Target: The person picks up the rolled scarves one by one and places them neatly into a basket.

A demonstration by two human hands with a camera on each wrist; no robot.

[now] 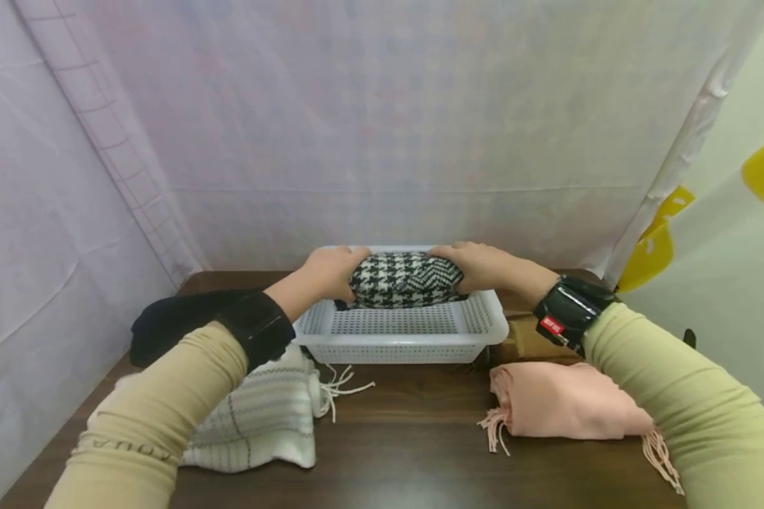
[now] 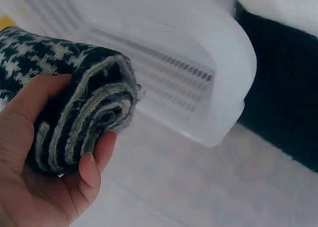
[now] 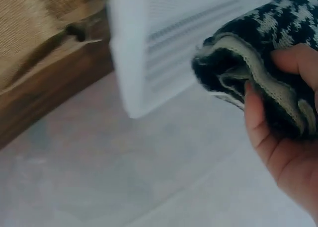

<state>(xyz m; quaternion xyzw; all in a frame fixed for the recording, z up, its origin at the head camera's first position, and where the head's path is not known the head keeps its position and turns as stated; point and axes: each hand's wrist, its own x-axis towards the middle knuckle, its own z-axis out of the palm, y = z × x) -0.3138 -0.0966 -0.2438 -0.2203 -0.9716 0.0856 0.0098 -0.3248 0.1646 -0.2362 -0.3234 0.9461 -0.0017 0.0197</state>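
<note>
A black-and-white houndstooth scarf [image 1: 407,279], rolled into a thick bundle, is held over the white plastic basket [image 1: 395,353]. My left hand [image 1: 334,272] grips its left end; in the left wrist view the thumb lies on top of the scarf [image 2: 102,95] and the fingers curl under its spiral edge. At the other end my right hand [image 1: 477,265] grips the roll, with the thumb above and fingers below the folded layers [image 3: 248,73] in the right wrist view. The basket's perforated floor shows beneath the bundle.
A white striped scarf [image 1: 261,417] with fringe lies front left, and a dark folded cloth [image 1: 165,325] behind it. On the right are a folded pink fringed scarf [image 1: 566,403] and a tan woven item [image 1: 535,339]. A white curtain [image 1: 395,127] hangs behind the table.
</note>
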